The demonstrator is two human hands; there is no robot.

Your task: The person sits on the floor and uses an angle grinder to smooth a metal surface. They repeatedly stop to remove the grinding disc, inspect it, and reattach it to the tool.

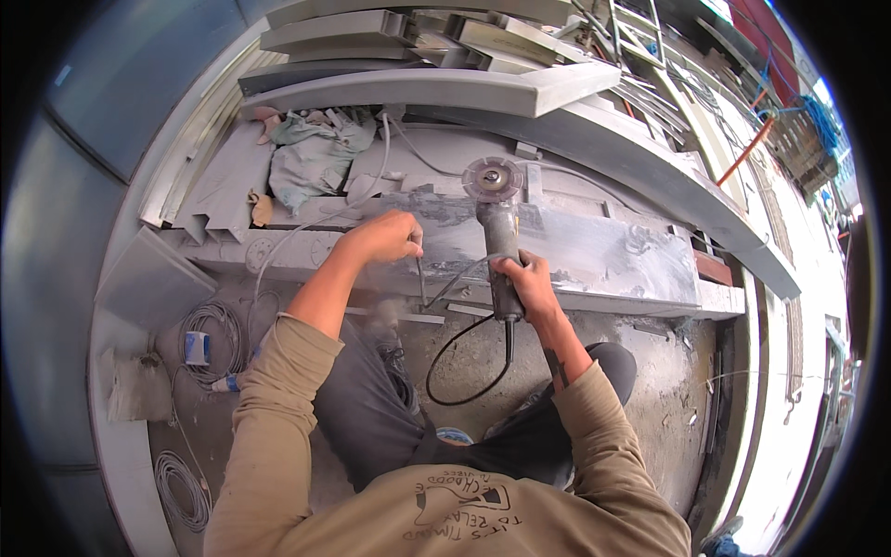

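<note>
My right hand (527, 281) is wrapped round the body of an angle grinder (502, 225), which points away from me. Its flat segmented disc (492, 179) faces up at the far end, and a black cord (444, 362) loops from its rear. To the left, my left hand (388, 237) is closed with the fingers pinched on a thin grey rod (421, 278) that hangs down from them. Whether the slanting thin piece beside it belongs to the same rod, I cannot tell. Both hands are above a long, dusty grey beam (613, 265) with a scuffed top.
Long grey metal profiles (399, 91) are stacked beyond the beam. A crumpled pale green cloth (316, 158) lies at the far left. Coiled cable (223, 339) with blue-and-white connectors sits on the floor at left, another coil (183, 490) nearer. A grey cable (385, 148) crosses the beam.
</note>
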